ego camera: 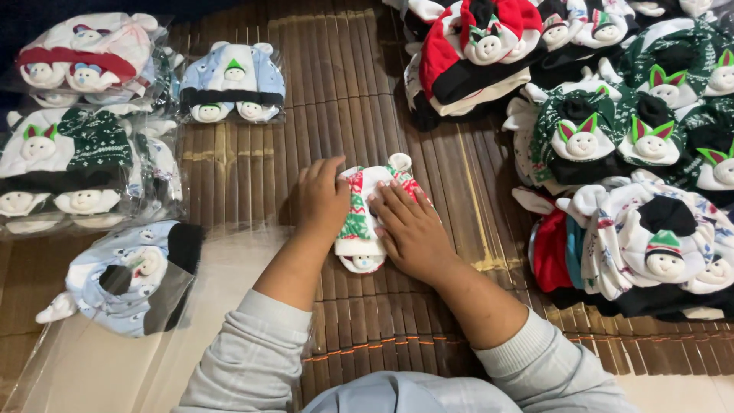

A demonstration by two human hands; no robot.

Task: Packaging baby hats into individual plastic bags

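Hat (359,218), small, knitted red-green-white with a white face at its near end, lies mid-mat under both your hands. Largest first: bamboo mat (344,84) spans the whole scene. Loose heap of hats (612,145) fills the far right. Bagged hats (76,145) stack at left, one pale blue bagged hat (233,84) far centre. Clear bags (99,359) lie near left, a blue hat (122,279) half inside. Your left hand (323,200) and right hand (409,229) press flat on the hat's two sides, fingers spread, gripping nothing.
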